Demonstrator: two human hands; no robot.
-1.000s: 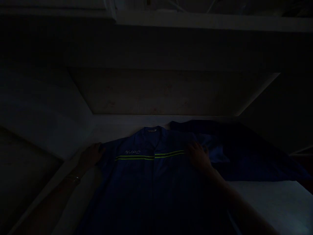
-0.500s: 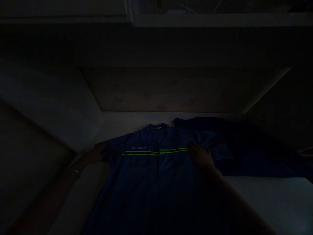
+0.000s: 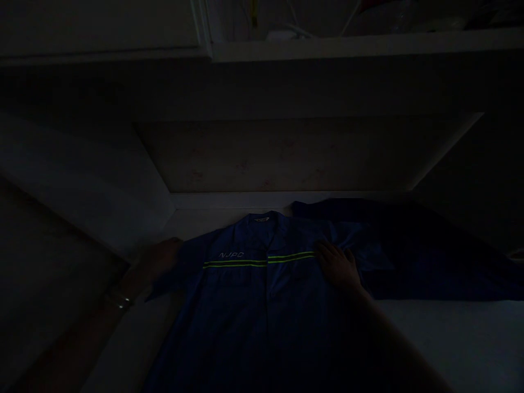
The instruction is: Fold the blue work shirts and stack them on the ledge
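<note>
Blue shirt [image 3: 241, 305] lies front-up, collar [image 3: 279, 237] near the desk's [image 3: 450, 333] back edge. Right hand [image 3: 338, 266] rests on the chest, fingers [image 3: 326, 252] extended, unclenched; left hand [image 3: 159, 255] blurs at the sleeve [image 3: 180, 273], grip undeterminable. Judged sound practice: anchor the chest, draw the sleeve flat towards the left edge.

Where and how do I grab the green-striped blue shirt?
Probably the collar, pinched from above at its far edge: the shirt lies spread front-up, neck end away from you, and the collar is uncovered between left hand and right hand.
</note>
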